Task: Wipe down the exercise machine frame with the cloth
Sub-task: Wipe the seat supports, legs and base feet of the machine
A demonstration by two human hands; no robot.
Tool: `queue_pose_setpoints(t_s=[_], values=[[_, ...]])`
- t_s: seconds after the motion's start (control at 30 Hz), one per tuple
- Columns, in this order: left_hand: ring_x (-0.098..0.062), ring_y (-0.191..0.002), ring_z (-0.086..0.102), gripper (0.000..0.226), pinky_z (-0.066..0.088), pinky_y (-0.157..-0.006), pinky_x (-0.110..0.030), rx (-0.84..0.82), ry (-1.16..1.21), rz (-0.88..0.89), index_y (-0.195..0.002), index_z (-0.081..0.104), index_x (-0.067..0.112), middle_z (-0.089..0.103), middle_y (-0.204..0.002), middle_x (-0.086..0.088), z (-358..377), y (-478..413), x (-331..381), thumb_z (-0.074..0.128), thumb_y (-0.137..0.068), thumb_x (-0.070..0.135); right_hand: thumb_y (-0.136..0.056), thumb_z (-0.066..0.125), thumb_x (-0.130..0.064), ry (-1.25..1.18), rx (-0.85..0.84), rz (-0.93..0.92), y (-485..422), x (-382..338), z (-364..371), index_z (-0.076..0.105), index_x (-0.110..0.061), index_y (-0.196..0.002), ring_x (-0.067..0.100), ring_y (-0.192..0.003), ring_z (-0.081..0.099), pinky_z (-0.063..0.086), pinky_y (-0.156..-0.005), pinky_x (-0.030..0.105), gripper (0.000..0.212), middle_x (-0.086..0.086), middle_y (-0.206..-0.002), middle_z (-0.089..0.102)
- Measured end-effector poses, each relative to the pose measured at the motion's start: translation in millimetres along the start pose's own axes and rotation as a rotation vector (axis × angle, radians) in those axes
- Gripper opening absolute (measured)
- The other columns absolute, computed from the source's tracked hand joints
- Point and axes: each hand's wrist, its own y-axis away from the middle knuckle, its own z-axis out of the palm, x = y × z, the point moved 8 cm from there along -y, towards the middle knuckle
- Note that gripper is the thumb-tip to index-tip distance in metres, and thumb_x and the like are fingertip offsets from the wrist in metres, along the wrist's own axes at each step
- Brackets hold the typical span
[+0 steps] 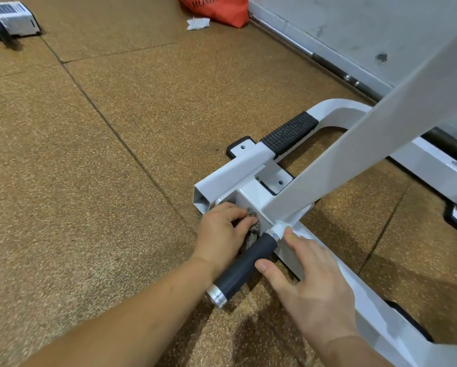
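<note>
The wipe is under way low on the white frame (250,197), at the welded joint where the slanted beam (381,123) meets the base, roughly five o'clock of the view's centre. The left hand (222,231) sits at seven o'clock of that joint. Its fingers are curled over the bunched grey cloth (253,229) and press it against the joint's side face, just above the black handle (244,267), which juts out toward seven o'clock. Most of the cloth is hidden under the fingers and behind the handle, so only a crumpled edge shows. The right hand (309,276) holds nothing: its fingers lie spread and fairly straight on the floor rail (378,313), which runs off toward five o'clock. The thumb is just beside the handle, so this hand looks to be bracing rather than cleaning. As for progress, the paint looks equally clean everywhere. No damp streak or dust line marks off the wiped parts, so how much is finished cannot be told. Judging by where the cloth is, the work stands at one small corner. The slanted beam, the floor rail, and the square tube with its tread pad (289,135) at one o'clock probably all remain. At twelve o'clock an orange bag (222,9) and a scrap of paper (198,23) lie on the speckled floor (89,181)
</note>
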Motion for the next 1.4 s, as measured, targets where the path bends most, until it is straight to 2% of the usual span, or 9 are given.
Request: queue_pose_setpoints(t_s=[0.17,0.37,0.53,0.8,0.93,1.07,1.2,1.3,1.4], values=[[-0.002,-0.086,0.065,0.006,0.051,-0.083,-0.017,0.082,0.059,0.151,-0.091,0.081,0.017,0.068,-0.092,0.008,-13.7,-3.9,31.1,0.083,-0.086,0.02,-0.081,0.043,-0.091,0.012,0.081,-0.011,1.0,4.5,1.0,0.058,-0.04,-0.136,-0.002,-0.123,0.044,0.039,-0.088,0.021,0.076,-0.034,-0.124,0.051],[-0.015,-0.085,0.066,0.006,0.056,-0.075,-0.035,-0.034,-0.139,0.31,-0.09,0.077,0.014,0.068,-0.093,0.003,1.4,1.9,11.1,0.078,-0.089,0.02,-0.076,0.054,-0.084,-0.001,0.091,-0.009,0.3,3.3,-0.7,0.06,-0.039,-0.135,0.0,-0.124,0.045,0.042,-0.086,0.025,0.074,-0.038,-0.12,0.045],[-0.021,-0.102,0.069,0.022,0.06,-0.082,-0.034,-0.085,-0.254,0.463,-0.114,0.076,0.011,0.071,-0.119,-0.003,-3.4,15.5,23.6,0.067,-0.095,0.017,-0.072,0.042,-0.091,0.035,-0.02,0.016,-2.0,-0.6,-0.9,0.051,-0.044,-0.143,-0.004,-0.133,0.036,0.038,-0.09,0.022,0.085,-0.038,-0.127,0.042],[0.004,-0.102,0.064,0.012,0.048,-0.092,-0.017,0.09,0.105,0.085,-0.105,0.077,0.024,0.071,-0.104,0.021,-57.0,9.9,90.7,0.075,-0.093,0.022,-0.072,0.058,-0.085,-0.149,-0.189,0.047,-6.7,5.0,-11.8,0.054,-0.043,-0.144,-0.006,-0.133,0.041,0.037,-0.103,0.021,0.083,-0.031,-0.139,0.051],[0.005,-0.106,0.062,0.015,0.043,-0.09,-0.008,0.158,0.231,0.155,-0.106,0.076,0.024,0.068,-0.107,0.021,-49.3,14.9,147.5,0.075,-0.093,0.018,-0.097,0.066,-0.047,-0.287,-0.21,0.116,-23.9,10.6,-50.1,0.072,-0.031,-0.123,0.003,-0.115,0.061,0.043,-0.091,0.017,0.031,-0.02,-0.115,0.069],[0.002,-0.126,0.054,0.028,0.045,-0.11,-0.028,0.101,0.279,-0.121,-0.124,0.073,0.028,0.062,-0.131,0.012,-7.8,22.8,105.4,0.068,-0.097,0.035,-0.097,0.069,-0.036,-0.531,0.029,0.146,-30.5,3.6,-99.1,0.066,-0.027,-0.125,-0.002,-0.092,0.064,0.047,-0.076,0.016,0.029,-0.016,-0.103,0.069],[-0.009,-0.115,0.064,0.032,0.055,-0.101,-0.046,0.01,0.48,-0.411,-0.133,0.064,0.04,0.07,-0.122,0.013,11.6,35.3,102.2,0.051,-0.104,0.044,-0.096,0.07,-0.041,-0.647,0.038,0.104,-29.4,-11.6,-120.0,0.062,-0.038,-0.122,-0.009,-0.076,0.067,0.048,-0.06,0.007,0.027,-0.013,-0.098,0.071],[-0.011,-0.127,0.058,0.037,0.048,-0.108,-0.038,0.054,0.472,-0.319,-0.143,0.056,0.03,0.065,-0.133,0.011,2.2,33.9,151.4,0.045,-0.108,0.029,-0.079,0.072,-0.061,-0.728,0.076,0.122,-27.8,-20.8,-126.3,0.069,-0.038,-0.115,0.007,-0.085,0.075,0.061,-0.086,0.038,0.043,-0.008,-0.096,0.077],[0.013,-0.128,0.048,0.043,0.04,-0.107,-0.014,0.089,0.437,-0.138,-0.145,0.051,0.042,0.056,-0.136,0.031,-14.6,31.3,189.0,0.051,-0.106,0.025,-0.076,0.07,-0.065,-0.808,0.1,0.132,-28.1,-23.5,-133.1,0.071,-0.036,-0.115,0.017,-0.089,0.077,0.061,-0.088,0.051,0.049,-0.005,-0.099,0.079]])
